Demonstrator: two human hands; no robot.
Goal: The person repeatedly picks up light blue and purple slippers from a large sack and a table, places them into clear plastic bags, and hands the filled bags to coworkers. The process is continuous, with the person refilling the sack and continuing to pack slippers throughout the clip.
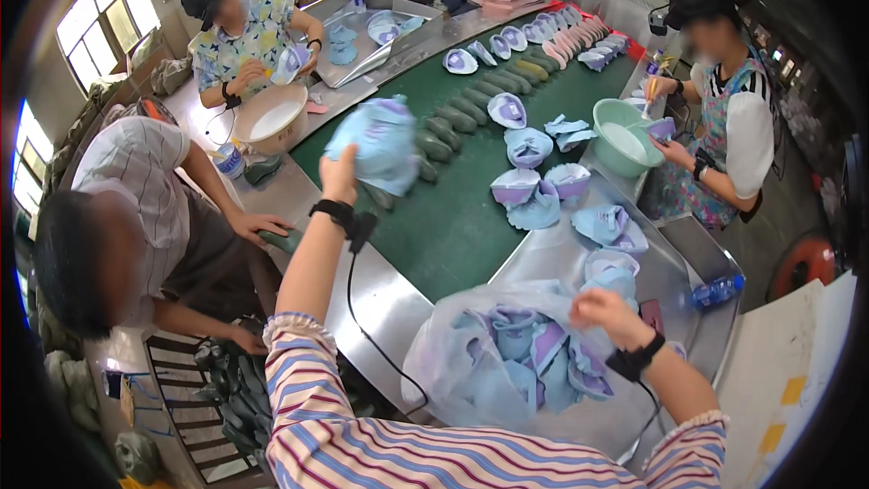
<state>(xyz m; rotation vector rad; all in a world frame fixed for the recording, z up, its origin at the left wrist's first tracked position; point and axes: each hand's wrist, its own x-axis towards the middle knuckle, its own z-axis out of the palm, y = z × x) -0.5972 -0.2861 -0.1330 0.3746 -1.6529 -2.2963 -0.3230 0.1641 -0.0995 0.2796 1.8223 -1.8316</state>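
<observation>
My left hand (339,178) is raised over the green conveyor belt (453,254) and closed on a light blue shoe upper (376,143), blurred by motion; whether it is one piece or several stacked I cannot tell. My right hand (608,315) hovers at the right rim of a clear plastic bag (434,353), its fingers curled together; what they hold, if anything, does not show. Inside the bag lie many blue and purple shoe uppers (516,330). More uppers (602,226) rest on the metal table beside it, and others (528,147) on the belt.
Rows of dark green shoe lasts (462,113) line the belt. At left, a person's hand (262,226) touches a last, near a rack of lasts (240,389). Two people brush uppers beside a beige basin (272,118) and a green basin (625,136). A blue bottle (718,291) lies at right.
</observation>
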